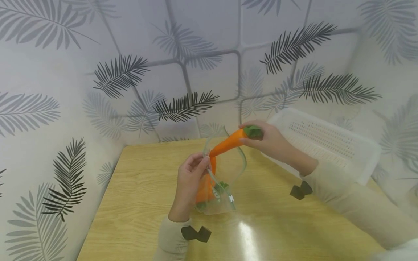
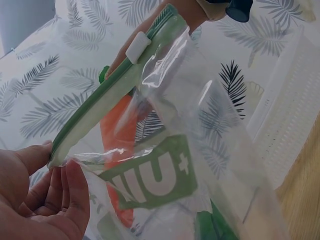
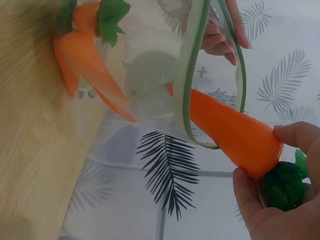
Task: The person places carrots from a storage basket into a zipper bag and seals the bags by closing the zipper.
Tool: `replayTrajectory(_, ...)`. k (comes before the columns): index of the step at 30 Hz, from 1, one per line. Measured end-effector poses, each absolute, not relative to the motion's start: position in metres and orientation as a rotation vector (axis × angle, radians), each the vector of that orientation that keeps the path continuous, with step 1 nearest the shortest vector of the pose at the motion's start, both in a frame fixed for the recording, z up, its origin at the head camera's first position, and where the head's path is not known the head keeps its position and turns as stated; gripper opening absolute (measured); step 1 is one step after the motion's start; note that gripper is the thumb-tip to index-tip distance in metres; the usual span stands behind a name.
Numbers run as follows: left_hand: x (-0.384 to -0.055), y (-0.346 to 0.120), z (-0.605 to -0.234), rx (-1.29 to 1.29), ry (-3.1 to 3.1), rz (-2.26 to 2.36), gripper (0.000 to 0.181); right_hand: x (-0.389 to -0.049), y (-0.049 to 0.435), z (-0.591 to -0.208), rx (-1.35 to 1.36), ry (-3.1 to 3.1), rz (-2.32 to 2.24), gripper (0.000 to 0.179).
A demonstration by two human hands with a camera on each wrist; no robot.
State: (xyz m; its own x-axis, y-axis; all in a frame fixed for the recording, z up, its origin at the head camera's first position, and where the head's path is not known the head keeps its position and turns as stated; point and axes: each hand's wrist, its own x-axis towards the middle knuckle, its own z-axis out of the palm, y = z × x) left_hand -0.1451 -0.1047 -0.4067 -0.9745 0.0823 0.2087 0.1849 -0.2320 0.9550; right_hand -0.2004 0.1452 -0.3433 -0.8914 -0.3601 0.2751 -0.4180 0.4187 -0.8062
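Observation:
My right hand (image 1: 269, 139) grips an orange carrot (image 3: 235, 135) by its thick end, near the green leafy top (image 3: 285, 185). The carrot's narrow tip passes through the mouth of a clear zip bag (image 2: 200, 100) with a green rim and a white slider (image 2: 138, 47). My left hand (image 1: 192, 172) pinches that rim between thumb and fingers, and the mouth gapes wide. Inside the bag, low down, lie other carrots (image 3: 85, 60) with green leaves. A green printed patch (image 2: 155, 175) shows on the bag's side.
A white perforated plastic basket (image 1: 369, 159) stands at the back right of the wooden table (image 1: 137, 188), behind my right forearm. The wall (image 1: 215, 32) behind carries a leaf pattern. Dark devices are strapped at both wrists.

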Motion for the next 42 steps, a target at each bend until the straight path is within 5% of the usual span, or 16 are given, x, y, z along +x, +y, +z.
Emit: replayTrajectory(42,-0.144,-0.104,-0.406,-0.323,-1.877,-2.402,0.027,-0.203,0.113,-0.359,0.860,-2.604,1.330,0.044)
